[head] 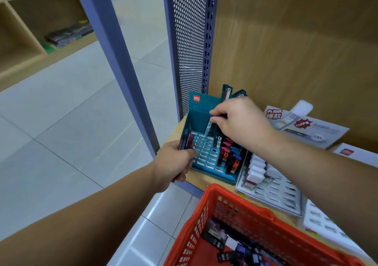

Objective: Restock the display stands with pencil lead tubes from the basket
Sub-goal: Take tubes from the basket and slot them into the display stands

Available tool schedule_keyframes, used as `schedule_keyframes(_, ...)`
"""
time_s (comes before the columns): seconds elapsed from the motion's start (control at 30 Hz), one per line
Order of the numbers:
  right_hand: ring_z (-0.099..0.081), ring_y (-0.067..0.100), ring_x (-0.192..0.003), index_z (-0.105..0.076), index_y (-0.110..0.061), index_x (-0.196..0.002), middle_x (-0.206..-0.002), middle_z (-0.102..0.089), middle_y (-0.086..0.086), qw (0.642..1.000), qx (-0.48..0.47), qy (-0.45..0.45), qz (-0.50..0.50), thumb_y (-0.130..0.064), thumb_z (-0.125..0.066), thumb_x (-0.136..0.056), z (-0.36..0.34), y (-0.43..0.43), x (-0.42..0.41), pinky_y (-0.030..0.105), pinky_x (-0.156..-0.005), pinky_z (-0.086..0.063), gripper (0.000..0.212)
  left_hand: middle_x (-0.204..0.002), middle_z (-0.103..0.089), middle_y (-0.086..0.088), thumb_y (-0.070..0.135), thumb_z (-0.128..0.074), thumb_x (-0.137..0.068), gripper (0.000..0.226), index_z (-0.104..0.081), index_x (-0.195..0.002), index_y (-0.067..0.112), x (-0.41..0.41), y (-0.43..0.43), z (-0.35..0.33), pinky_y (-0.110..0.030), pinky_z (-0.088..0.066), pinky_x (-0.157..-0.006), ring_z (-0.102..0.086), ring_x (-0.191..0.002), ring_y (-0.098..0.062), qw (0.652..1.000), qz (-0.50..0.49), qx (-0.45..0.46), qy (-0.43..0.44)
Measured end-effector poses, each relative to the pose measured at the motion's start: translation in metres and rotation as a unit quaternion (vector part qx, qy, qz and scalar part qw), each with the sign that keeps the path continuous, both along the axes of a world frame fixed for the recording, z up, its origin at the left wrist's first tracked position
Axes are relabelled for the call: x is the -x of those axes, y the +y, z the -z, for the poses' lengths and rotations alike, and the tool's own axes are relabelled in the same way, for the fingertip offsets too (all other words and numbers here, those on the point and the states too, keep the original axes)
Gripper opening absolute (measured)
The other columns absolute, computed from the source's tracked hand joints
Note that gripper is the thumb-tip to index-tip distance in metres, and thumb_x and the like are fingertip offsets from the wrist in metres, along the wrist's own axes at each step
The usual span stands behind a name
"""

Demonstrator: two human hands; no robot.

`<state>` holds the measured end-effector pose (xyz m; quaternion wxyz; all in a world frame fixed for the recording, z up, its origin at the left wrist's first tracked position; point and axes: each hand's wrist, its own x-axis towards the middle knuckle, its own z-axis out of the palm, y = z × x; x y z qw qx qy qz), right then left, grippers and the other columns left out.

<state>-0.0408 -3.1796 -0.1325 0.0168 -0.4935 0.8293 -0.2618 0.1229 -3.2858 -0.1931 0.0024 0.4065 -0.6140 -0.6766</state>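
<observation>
A teal display stand (pixel 201 120) with a grid of slots sits at the shelf's left corner, its right columns filled with red and blue lead tubes (pixel 229 153). My right hand (pixel 239 120) pinches one clear tube with a blue cap (pixel 209 127) over the stand's back rows. My left hand (pixel 173 163) grips a small bundle of dark red tubes (pixel 185 142) at the stand's left edge. The red basket (pixel 216 200) below holds several loose dark tubes (pixel 229 243).
A white display stand (pixel 272 188) with white-capped tubes sits right of the teal one, another white tray (pixel 327 224) beyond it. Printed cards (pixel 306 126) lie at the back of the wooden shelf. A perforated blue upright (pixel 190 40) borders the shelf on the left.
</observation>
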Motion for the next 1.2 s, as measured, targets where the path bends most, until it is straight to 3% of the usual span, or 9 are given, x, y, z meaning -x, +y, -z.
schedule_keyframes(0.5, -0.067, 0.027, -0.089, -0.081, -0.011, -0.099, -0.095, -0.072, 0.007, 0.996, -0.016, 0.063, -0.061, -0.017, -0.071, -0.094, 0.003, 0.003, 0.006, 0.044, -0.080, -0.058, 0.013, -0.067, -0.056, -0.007, 0.020, -0.064, -0.101, 0.012, -0.062, -0.113, 0.020, -0.004, -0.008, 0.002, -0.027, -0.042, -0.048, -0.046, -0.052, -0.015, 1.000, 0.024, -0.009, -0.017)
schedule_keyframes(0.6, -0.064, 0.024, -0.096, -0.079, -0.017, -0.105, -0.100, -0.071, 0.002, 0.996, -0.023, 0.062, -0.061, -0.021, -0.069, -0.096, 0.003, 0.004, 0.007, 0.044, -0.082, -0.057, 0.014, -0.065, -0.056, -0.006, 0.020, -0.063, -0.101, 0.012, -0.061, -0.113, 0.021, -0.004, -0.006, 0.000, -0.028, -0.042, -0.047, -0.046, -0.052, -0.014, 1.000, 0.021, 0.011, -0.011)
schedule_keyframes(0.7, -0.056, 0.016, -0.090, -0.078, -0.024, -0.104, -0.092, -0.060, -0.008, 0.996, -0.002, 0.052, -0.067, -0.025, -0.070, -0.096, -0.001, 0.006, 0.006, 0.038, -0.077, -0.052, 0.011, -0.065, -0.053, -0.006, 0.024, -0.063, -0.102, 0.012, -0.062, -0.113, 0.017, 0.002, -0.007, -0.006, -0.026, -0.039, -0.044, -0.043, -0.048, -0.013, 0.998, -0.029, 0.036, 0.032)
schedule_keyframes(0.83, -0.058, 0.007, -0.066, -0.075, -0.033, -0.090, -0.075, -0.065, -0.013, 0.993, 0.004, -0.093, -0.068, -0.023, -0.076, -0.093, -0.014, 0.007, 0.011, 0.029, -0.067, -0.050, 0.010, -0.075, -0.067, -0.007, 0.044, -0.062, -0.102, 0.030, -0.064, -0.114, 0.016, 0.018, -0.010, -0.024, -0.024, -0.036, -0.045, -0.042, -0.048, -0.013, 0.990, -0.103, -0.061, 0.078)
schedule_keyframes(0.93, -0.068, 0.023, -0.067, -0.073, -0.027, -0.090, -0.076, -0.067, -0.003, 0.972, 0.046, -0.229, -0.041, -0.013, -0.077, -0.091, -0.019, 0.009, 0.011, 0.038, -0.069, -0.060, 0.015, -0.087, -0.072, -0.010, 0.033, -0.066, -0.102, 0.031, -0.063, -0.122, 0.011, 0.025, -0.006, -0.030, -0.023, -0.035, -0.044, -0.044, -0.050, -0.012, 0.987, -0.094, -0.102, 0.083)
schedule_keyframes(1.03, -0.067, 0.020, -0.065, -0.074, -0.020, -0.092, -0.078, -0.068, 0.012, 0.945, 0.084, -0.316, -0.017, -0.014, -0.084, -0.084, -0.020, 0.011, 0.005, 0.038, -0.067, -0.060, 0.014, -0.092, -0.072, -0.011, 0.026, -0.069, -0.100, 0.029, -0.062, -0.123, 0.010, 0.028, -0.001, -0.029, -0.024, -0.035, -0.044, -0.046, -0.050, -0.011, 0.989, -0.086, -0.095, 0.079)
schedule_keyframes(1.1, -0.063, 0.015, -0.063, -0.075, -0.020, -0.089, -0.079, -0.070, 0.012, 0.955, 0.088, -0.285, 0.000, -0.024, -0.088, -0.080, -0.018, 0.010, 0.003, 0.036, -0.066, -0.057, 0.016, -0.095, -0.074, -0.014, 0.026, -0.070, -0.100, 0.026, -0.063, -0.119, 0.011, 0.030, 0.002, -0.028, -0.025, -0.036, -0.046, -0.046, -0.050, -0.012, 0.990, -0.087, -0.079, 0.082)
schedule_keyframes(1.2, -0.056, 0.001, -0.064, -0.073, -0.024, -0.098, -0.076, -0.063, -0.010, 0.988, 0.045, -0.145, 0.013, -0.020, -0.077, -0.091, -0.017, 0.011, 0.001, 0.023, -0.065, -0.047, 0.009, -0.096, -0.075, -0.013, 0.021, -0.070, -0.099, 0.018, -0.066, -0.114, 0.010, 0.031, 0.002, -0.026, -0.027, -0.038, -0.048, -0.047, -0.049, -0.012, 0.993, -0.086, -0.039, 0.072)
